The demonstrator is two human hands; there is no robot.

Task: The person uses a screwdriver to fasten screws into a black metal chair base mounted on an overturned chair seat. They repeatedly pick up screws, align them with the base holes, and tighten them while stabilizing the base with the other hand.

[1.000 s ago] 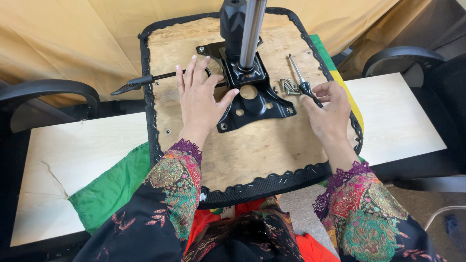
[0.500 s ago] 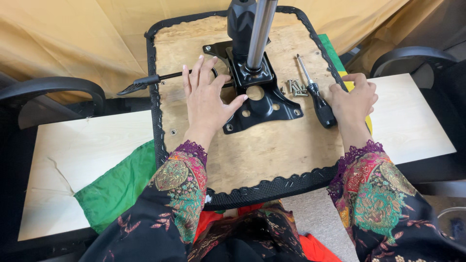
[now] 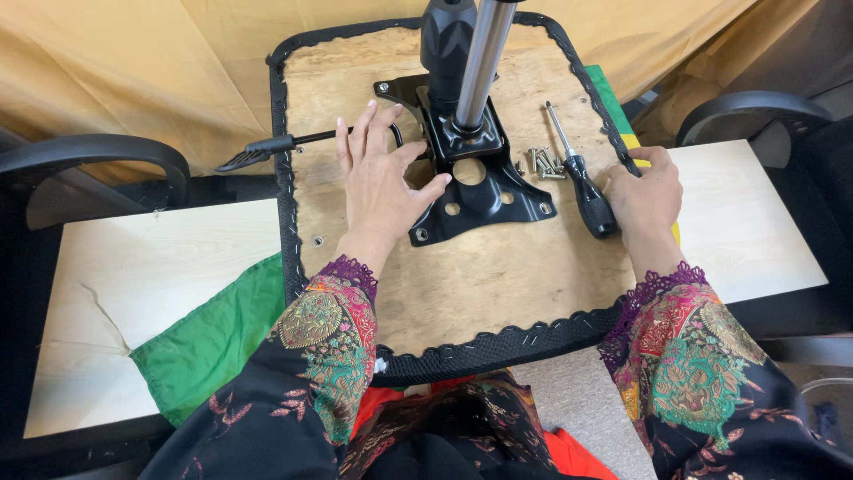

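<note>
— Where are the hands?

— The left hand (image 3: pixel 378 182) lies flat, fingers spread, on the plywood seat underside (image 3: pixel 498 267), touching the black mounting plate (image 3: pixel 471 182) and gripping nothing. The right hand (image 3: pixel 649 196) rests loosely curled at the seat's right edge, just beside the black-handled screwdriver (image 3: pixel 582 182); whether it grips anything, I cannot tell.

— Free room?

— Bare plywood nearer the body. Screws (image 3: pixel 542 162) sit between plate and screwdriver.

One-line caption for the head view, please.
Left hand rests flat on upturned chair seat base beside black mounting plate; right hand lies next to screwdriver and screws.
</note>
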